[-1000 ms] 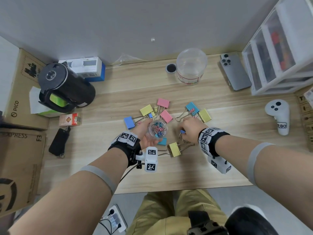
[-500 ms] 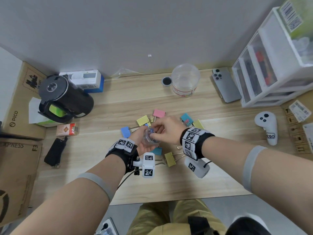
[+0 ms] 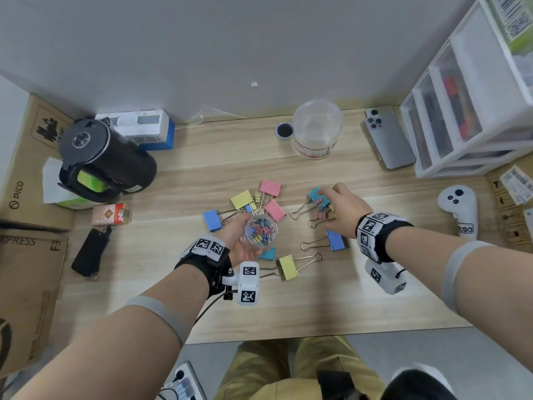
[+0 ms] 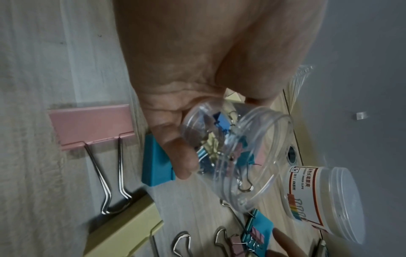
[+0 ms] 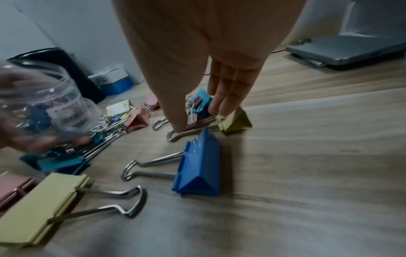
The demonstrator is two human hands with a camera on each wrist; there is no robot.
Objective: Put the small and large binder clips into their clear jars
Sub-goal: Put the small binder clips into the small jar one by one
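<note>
Head view shows the left hand [image 3: 240,241] curled round a small clear jar [image 3: 260,231], lifted off the wooden table [image 3: 375,298] and tipped, with small coloured clips inside (blue, pink and yellow among them). The right hand [image 3: 341,210] reaches down over a teal large clip [image 3: 315,196] and two small pink clips [image 3: 320,208]; from the right wrist its fingers [image 5: 228,97] hang nearly straight, tips at the teal clip, thumb down beside a pink one, and whether it pinches anything I cannot tell. Large clips lie scattered round both hands: a blue one [image 3: 334,240] just beside the right wrist, a yellow one [image 3: 288,267] nearer the table edge. The large clear jar [image 3: 317,129] stands well apart by the wall.
</note>
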